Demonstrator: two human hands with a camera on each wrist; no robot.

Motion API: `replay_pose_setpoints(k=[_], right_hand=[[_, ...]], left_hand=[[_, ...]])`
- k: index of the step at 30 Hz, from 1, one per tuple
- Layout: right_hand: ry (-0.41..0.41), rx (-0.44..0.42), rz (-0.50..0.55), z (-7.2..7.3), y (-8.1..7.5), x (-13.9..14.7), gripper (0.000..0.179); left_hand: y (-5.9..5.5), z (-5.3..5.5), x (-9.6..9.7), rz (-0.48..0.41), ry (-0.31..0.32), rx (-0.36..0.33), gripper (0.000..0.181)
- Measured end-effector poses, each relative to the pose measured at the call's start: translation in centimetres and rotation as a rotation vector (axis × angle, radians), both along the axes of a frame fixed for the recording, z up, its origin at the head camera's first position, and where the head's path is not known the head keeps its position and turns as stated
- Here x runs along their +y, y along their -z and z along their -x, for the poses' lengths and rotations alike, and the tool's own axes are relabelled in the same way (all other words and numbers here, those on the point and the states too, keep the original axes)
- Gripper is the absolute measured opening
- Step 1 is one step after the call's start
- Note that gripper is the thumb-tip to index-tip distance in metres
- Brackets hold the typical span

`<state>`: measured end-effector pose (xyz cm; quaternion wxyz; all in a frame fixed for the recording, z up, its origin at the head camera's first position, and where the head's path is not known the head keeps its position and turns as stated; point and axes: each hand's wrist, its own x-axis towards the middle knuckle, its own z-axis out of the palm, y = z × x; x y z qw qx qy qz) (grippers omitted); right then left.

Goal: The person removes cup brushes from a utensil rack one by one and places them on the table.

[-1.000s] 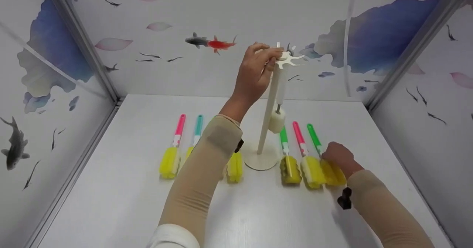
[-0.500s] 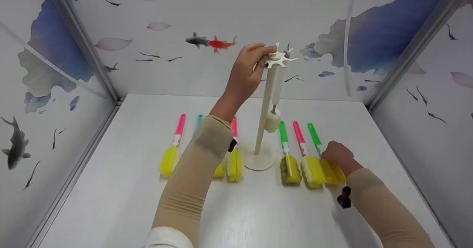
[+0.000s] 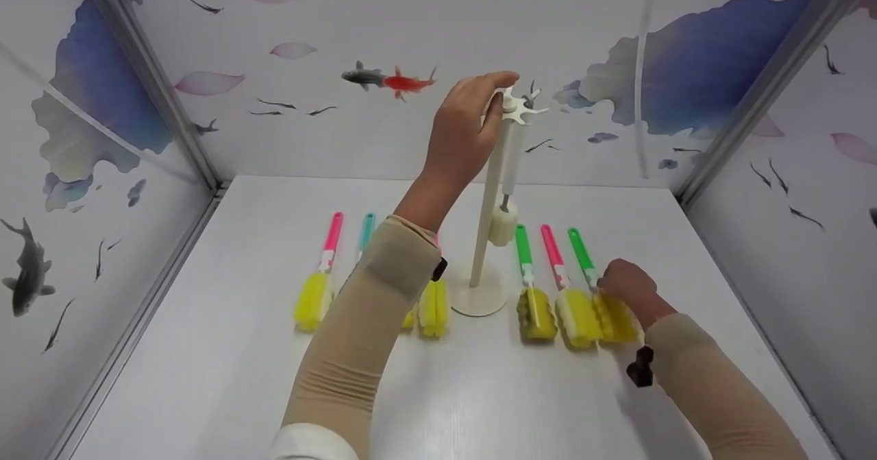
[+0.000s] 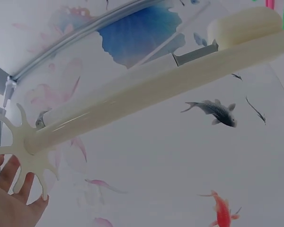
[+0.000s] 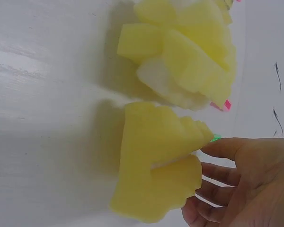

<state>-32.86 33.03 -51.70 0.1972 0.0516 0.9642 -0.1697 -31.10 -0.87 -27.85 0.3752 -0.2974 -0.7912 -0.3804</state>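
Note:
A cream stand [image 3: 488, 206] with a star-shaped hook top [image 3: 521, 107] rises from a round base. From one hook hangs a sponge brush with a white handle [image 3: 511, 158] and a pale sponge head [image 3: 503, 225]. My left hand [image 3: 460, 127] reaches up to the hook top; in the left wrist view its fingers [image 4: 24, 188] are spread behind the hook arms. At the right, my right hand [image 3: 627, 285] pinches the neck of a green-handled sponge brush [image 3: 582, 251], whose yellow sponge head [image 5: 156, 161] rests on or just above the table. The grip is partly hidden behind the sponge.
Beside the held brush lie a pink-handled brush [image 3: 577, 316] and a green-handled brush [image 3: 536, 315]. Left of the stand are several more brushes, among them a pink-handled one [image 3: 314, 302] and a teal-handled one [image 3: 368, 228], partly covered by my left arm. Patterned walls [image 3: 288, 138] enclose the white table.
The stand's top has shifted left, and the hanging brush with it. My left hand first moved left with it, then its fingers rose over the top. My right hand has stayed nearly still.

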Motion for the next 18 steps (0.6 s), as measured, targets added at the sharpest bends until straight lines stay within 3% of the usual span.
replay_pose_setpoints(k=[10,15,18], right_hand=[[0.016,0.216,0.063,0.3,-1.4,-0.4,0.039],[0.034,0.281,0.164,0.2,-2.3,-1.7,0.04],[0.053,0.309,0.248,0.0,-2.9,-2.5,0.04]], left_hand=[[-0.1,-0.8,0.7,0.267,-0.235,0.085,0.036],[0.2,-1.0,0.8,0.349,-0.321,0.121,0.048],[0.5,-1.0,0.9,0.398,-0.363,0.184,0.053]])
